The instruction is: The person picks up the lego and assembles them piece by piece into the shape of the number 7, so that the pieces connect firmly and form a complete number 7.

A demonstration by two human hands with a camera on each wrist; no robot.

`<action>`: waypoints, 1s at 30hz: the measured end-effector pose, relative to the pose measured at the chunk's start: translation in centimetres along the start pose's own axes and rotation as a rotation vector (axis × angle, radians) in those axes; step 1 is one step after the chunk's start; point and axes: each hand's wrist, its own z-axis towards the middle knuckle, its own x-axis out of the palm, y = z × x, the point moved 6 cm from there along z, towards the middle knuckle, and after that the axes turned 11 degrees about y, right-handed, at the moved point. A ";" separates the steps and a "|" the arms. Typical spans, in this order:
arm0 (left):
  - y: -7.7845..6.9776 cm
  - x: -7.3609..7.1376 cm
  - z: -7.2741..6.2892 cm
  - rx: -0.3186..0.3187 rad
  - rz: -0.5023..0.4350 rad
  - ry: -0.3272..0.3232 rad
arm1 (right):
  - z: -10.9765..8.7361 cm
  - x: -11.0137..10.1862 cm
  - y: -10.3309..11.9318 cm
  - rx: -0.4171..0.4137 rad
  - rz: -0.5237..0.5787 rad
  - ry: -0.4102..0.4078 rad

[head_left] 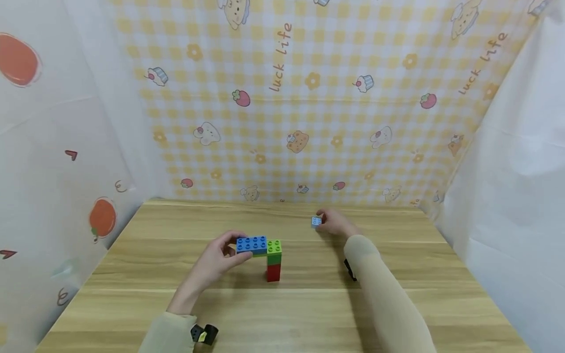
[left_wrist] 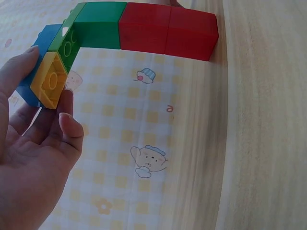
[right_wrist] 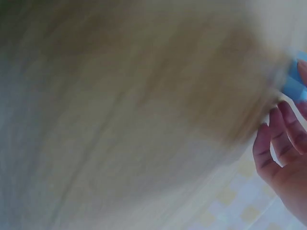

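Observation:
A small brick tower stands on the table, with red bricks (left_wrist: 192, 32) at the bottom, a green brick (left_wrist: 100, 25) above and a lime brick (head_left: 273, 246) on top. The lime brick reaches out to the left, under a blue brick (head_left: 251, 244) with two rows of studs. Beneath the blue brick, beside the lime one, is a yellow brick (left_wrist: 49, 81). My left hand (head_left: 218, 257) grips the blue brick between thumb and fingers. Farther back, my right hand (head_left: 336, 223) pinches a light blue brick (head_left: 316, 221); the right wrist view is blurred and shows only part of it.
The wooden table (head_left: 309, 314) ends at a yellow checked cloth (head_left: 282, 162) behind. White curtains (head_left: 507, 162) hang at both sides. Each wrist wears a black camera strap, such as the left strap (head_left: 204, 334).

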 end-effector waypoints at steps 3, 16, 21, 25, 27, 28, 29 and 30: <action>0.0 0.1 -0.1 0.006 0.004 0.000 | 0.4 0.2 0.4 0.001 -0.061 0.003; -0.4 0.1 -0.1 0.002 -0.006 0.004 | -0.4 -0.9 1.2 0.001 0.021 0.018; -0.4 0.2 -0.1 0.005 -0.019 0.010 | -1.1 -2.2 2.0 -0.081 0.006 -0.013; -0.2 0.2 0.0 0.004 -0.023 0.011 | -1.7 -3.0 2.7 -0.120 -0.009 -0.022; -0.2 0.1 0.0 0.006 -0.023 0.011 | -2.0 -3.2 3.1 -0.127 -0.028 -0.019; -0.2 0.1 0.0 0.009 -0.021 0.010 | -2.1 -3.2 3.3 -0.136 -0.043 -0.019; -0.2 0.0 -0.1 0.010 -0.021 0.009 | -2.3 -3.3 3.6 -0.143 -0.056 -0.015; -0.2 0.0 -0.1 0.010 -0.017 0.006 | -2.4 -3.3 4.0 -0.155 -0.077 -0.011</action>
